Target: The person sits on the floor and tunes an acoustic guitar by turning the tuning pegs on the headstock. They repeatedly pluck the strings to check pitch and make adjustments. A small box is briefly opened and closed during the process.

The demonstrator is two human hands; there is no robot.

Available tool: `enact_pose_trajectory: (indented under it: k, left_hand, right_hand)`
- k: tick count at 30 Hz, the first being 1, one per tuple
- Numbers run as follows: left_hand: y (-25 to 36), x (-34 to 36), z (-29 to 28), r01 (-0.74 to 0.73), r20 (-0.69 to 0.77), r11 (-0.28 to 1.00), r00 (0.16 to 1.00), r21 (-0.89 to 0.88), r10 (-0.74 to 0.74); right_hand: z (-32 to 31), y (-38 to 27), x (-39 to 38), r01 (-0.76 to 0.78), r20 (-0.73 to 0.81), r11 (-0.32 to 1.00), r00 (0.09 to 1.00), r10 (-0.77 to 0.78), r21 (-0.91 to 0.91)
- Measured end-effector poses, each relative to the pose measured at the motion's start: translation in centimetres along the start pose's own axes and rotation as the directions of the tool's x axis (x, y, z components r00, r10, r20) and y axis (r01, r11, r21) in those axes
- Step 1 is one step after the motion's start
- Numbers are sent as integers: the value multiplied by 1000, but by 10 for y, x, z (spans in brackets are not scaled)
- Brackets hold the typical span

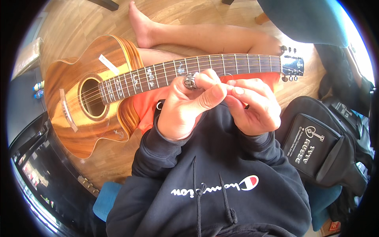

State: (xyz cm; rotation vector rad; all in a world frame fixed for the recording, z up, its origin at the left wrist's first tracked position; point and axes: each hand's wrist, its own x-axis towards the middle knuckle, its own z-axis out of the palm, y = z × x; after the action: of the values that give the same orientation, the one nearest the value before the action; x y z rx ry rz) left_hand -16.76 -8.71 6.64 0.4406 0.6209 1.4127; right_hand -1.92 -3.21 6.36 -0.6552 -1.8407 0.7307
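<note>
An acoustic guitar point(112, 127) lies across my lap, its round sound hole at the left and its dark headstock point(293, 65) at the right. Over the fretboard point(166, 72) my two hands meet fingertip to fingertip. My left hand point(185, 108), with a large silver ring point(190, 82) on a finger, is closed in a pinch; what lies between its thumb and fingers is hidden. My right hand point(256, 106) is pinched as well. From its fingertips a thin curved strand point(229, 74) rises, too fine to tell what it is made of.
A black guitar bag point(316, 146) with white print rests on a blue seat at the right. A blue chair point(308, 19) stands at the far right. Beyond the guitar neck a bare leg point(205, 36) stretches over the wood floor point(75, 21). Glossy black furniture point(55, 173) is at the left.
</note>
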Motion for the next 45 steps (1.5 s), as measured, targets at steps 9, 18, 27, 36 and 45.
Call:
enact_pose_trajectory:
  k: [9, 18, 27, 36, 45]
  left_hand:
    - [-3, -4, 4, 161, -19, 966, 986, -204, -169]
    - [7, -5, 6, 248, -55, 949, 963, -197, -263]
    - [9, -7, 1, 269, -41, 942, 958, -202, -283]
    - [-8, -9, 4, 218, -136, 957, 960, -191, -246]
    - [2, -8, 26, 66, -355, 996, 931, -58, -82]
  right_hand:
    - [9, 7, -8, -229, 18, 911, 971, 237, 344]
    - [14, 4, -3, -229, -98, 901, 954, 283, 367]
    - [7, 2, 1, -438, 196, 768, 899, 393, 467]
    - [12, 17, 1, 163, 16, 980, 987, -162, -114]
    - [11, 25, 19, 288, -24, 955, 956, -291, -72]
